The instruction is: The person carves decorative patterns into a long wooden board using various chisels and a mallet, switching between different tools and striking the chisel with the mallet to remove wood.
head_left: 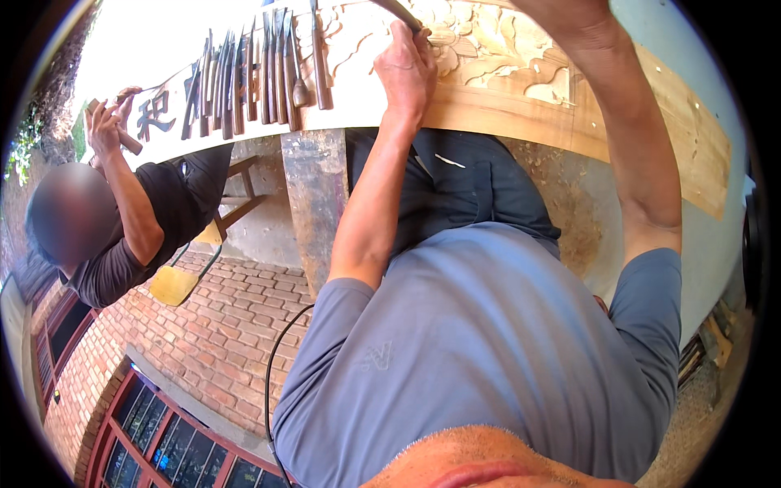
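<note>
My left hand (405, 75) is closed in a fist over the carved wooden board (480, 110). A dark slim tool (397, 11) sticks out of its grip toward the top edge; the tool's full shape is cut off. My right hand (569, 15) reaches over the board's far right part. Its fingers lie beyond the picture's upper edge, so whether it holds anything is hidden. Between and around my hands, flowers and leaves stand out in relief (496, 41). Left of my left hand, several carving chisels (281, 77) lie side by side on the board, handles toward me.
At the left, another person (150, 215) holds a wooden block-like mallet (126, 138) at the same work surface. A worn post (313, 175) supports the board. A black cable (268, 382) hangs at my left side. A yellow-seated chair (175, 285) stands on brick paving (236, 313).
</note>
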`<state>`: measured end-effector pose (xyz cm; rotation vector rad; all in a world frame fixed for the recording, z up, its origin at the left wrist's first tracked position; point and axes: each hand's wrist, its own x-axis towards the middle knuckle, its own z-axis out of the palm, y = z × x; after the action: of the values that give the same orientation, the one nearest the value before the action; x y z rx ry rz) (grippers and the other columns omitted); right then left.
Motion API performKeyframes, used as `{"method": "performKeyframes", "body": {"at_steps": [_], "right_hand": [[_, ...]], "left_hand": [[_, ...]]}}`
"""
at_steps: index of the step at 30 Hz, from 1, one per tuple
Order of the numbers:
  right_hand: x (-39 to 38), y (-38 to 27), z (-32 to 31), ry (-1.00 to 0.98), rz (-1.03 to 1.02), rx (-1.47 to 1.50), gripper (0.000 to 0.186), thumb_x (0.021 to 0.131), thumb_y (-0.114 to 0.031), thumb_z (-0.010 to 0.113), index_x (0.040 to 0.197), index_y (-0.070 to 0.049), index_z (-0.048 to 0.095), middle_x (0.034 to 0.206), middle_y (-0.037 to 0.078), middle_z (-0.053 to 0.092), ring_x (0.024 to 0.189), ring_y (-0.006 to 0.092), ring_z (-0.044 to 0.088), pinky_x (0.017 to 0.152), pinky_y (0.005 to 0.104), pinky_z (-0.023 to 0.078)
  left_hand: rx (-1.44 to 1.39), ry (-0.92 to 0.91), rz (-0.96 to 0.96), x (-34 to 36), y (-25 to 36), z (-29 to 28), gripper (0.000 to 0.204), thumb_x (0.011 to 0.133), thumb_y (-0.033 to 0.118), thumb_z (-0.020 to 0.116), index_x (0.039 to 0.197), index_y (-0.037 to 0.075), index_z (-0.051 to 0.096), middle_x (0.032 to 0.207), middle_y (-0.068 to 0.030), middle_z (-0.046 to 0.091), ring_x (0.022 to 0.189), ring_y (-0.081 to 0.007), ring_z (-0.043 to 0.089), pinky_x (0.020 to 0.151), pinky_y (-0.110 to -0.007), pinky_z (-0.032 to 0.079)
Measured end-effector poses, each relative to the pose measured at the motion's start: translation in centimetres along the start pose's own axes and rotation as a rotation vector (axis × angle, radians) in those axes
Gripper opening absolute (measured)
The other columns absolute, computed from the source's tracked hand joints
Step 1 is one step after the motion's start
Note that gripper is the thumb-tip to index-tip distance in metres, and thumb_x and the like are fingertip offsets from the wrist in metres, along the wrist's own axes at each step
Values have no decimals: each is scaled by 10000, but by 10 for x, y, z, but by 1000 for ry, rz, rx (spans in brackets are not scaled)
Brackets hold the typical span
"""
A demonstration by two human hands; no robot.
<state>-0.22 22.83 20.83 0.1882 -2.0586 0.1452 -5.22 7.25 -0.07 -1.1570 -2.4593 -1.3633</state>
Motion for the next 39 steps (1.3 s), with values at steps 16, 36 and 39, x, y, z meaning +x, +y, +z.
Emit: {"method": "performKeyframes", "body": {"at_steps": [16,36,39], "right_hand": [[-21,-4,-8,-133,44,-35,527,724,7,738,1229,-138,782,881,81,760,753,270,742,650,392,599],[-13,-13,-15,54,45,73,456,770,-106,826,1223,-160,798,824,51,744,704,225,728,599,366,591],[-13,-16,-13,126,-1,12,434,776,-155,834,1209,-164,799,805,26,715,695,208,708,593,361,581]], "left_hand": [[-297,192,-55,-14,-19,8,118,1061,55,668,1112,25,566,845,-116,794,732,-274,795,657,-352,601],[-6,110,136,-19,-13,4,121,997,59,751,1071,54,655,845,-118,765,712,-326,764,645,-378,588],[4,86,150,-16,-10,5,119,986,52,757,1052,53,658,839,-116,764,698,-333,755,633,-381,581]]}}
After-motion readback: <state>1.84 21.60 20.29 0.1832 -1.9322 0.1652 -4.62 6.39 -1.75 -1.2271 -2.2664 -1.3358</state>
